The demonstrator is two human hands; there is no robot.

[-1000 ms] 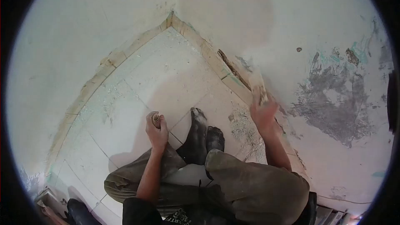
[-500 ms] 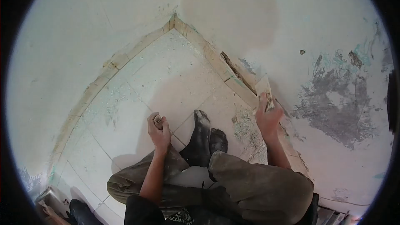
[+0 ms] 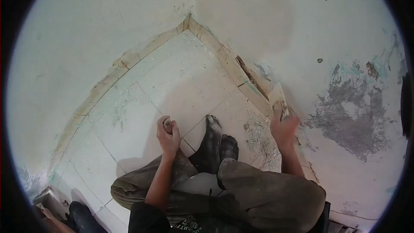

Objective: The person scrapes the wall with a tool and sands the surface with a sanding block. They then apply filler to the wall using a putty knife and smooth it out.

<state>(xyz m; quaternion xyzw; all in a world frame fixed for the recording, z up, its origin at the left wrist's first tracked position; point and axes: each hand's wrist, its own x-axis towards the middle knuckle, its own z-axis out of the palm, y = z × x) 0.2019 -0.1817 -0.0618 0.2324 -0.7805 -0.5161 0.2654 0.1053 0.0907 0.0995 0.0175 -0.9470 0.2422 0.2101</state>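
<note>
Since the earlier frame the right hand [image 3: 283, 130] has drawn the scraper [image 3: 278, 99] slightly down the skirting [image 3: 224, 58], fingers clenched on its handle. The left hand [image 3: 169, 134] grips a small roll [image 3: 167, 125]. Keeping the flat blade shallow should spare the chalky plaster wall [image 3: 302, 30]; flakes litter the tiled floor [image 3: 172, 86].

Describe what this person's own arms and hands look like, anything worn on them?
Both hands are bare: no gloves, rings or watch show on the left hand or the right hand. The forearms are uncovered. A dark short sleeve shows at the left upper arm. The right hand is motion-blurred.
</note>
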